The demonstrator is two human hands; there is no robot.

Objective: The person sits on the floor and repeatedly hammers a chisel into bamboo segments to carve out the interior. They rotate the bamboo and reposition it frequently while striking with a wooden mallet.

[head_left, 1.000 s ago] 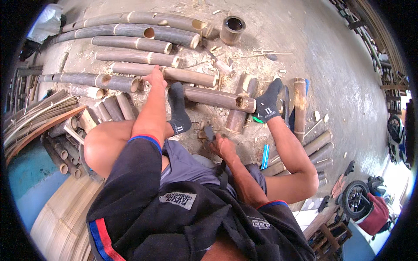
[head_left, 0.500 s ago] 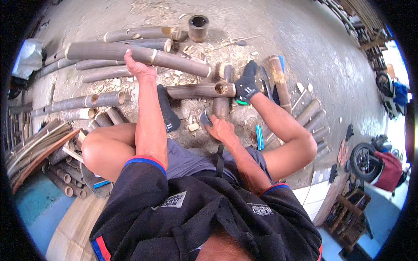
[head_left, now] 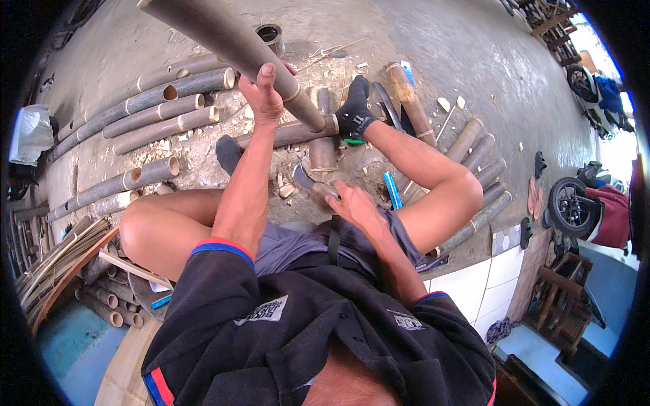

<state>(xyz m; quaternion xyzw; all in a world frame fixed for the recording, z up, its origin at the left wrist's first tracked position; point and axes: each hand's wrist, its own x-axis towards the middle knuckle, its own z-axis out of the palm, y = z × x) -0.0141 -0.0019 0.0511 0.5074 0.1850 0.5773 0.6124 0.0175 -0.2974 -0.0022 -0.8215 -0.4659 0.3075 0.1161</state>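
Note:
Gripped in my left hand (head_left: 264,100) is a long bamboo tube (head_left: 220,37), tilted steeply with its far end raised toward the upper left. Its lower end overlaps a bamboo piece (head_left: 288,133) lying crosswise on the floor; whether they touch I cannot tell. My right hand (head_left: 355,205) is closed around the handle of a curved-blade knife (head_left: 303,177), low in front of my lap, the blade pointing up and left. A short bamboo block (head_left: 322,152) lies under the crosswise piece, near my right socked foot (head_left: 357,116).
Several bamboo tubes with cut holes (head_left: 162,95) lie at left. A short upright bamboo cup (head_left: 271,39) stands beyond. Wood chips litter the floor. Right of my foot are a long blade (head_left: 387,105) and a bamboo piece (head_left: 412,101); bamboo lengths (head_left: 484,152) lie by my right knee.
My left hand has swung the bamboo tube from nearly level to steeply tilted, its far end rising. My left foot has shifted left. The knife stays in my right hand.

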